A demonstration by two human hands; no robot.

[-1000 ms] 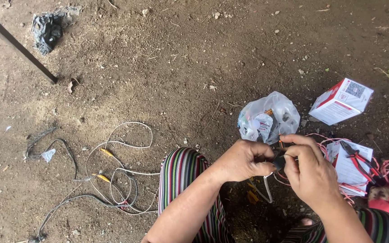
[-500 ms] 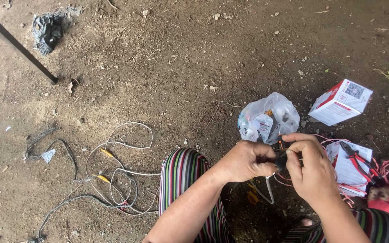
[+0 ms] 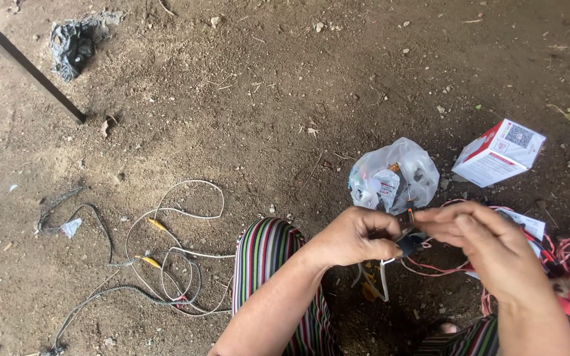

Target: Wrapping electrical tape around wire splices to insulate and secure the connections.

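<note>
Clear plastic bag [image 3: 392, 177], red-white box [image 3: 498, 153], white cable coil [image 3: 176, 254], black rod [image 3: 24, 64]

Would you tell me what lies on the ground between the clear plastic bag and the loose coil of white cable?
In the head view, only bare dirt with small stones and twigs lies between the plastic bag and the white cable; nothing else sits there.

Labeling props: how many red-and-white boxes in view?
2. One box lies alone on the dirt at upper right; a second box sits partly hidden behind the right hand. More may be hidden.
</note>
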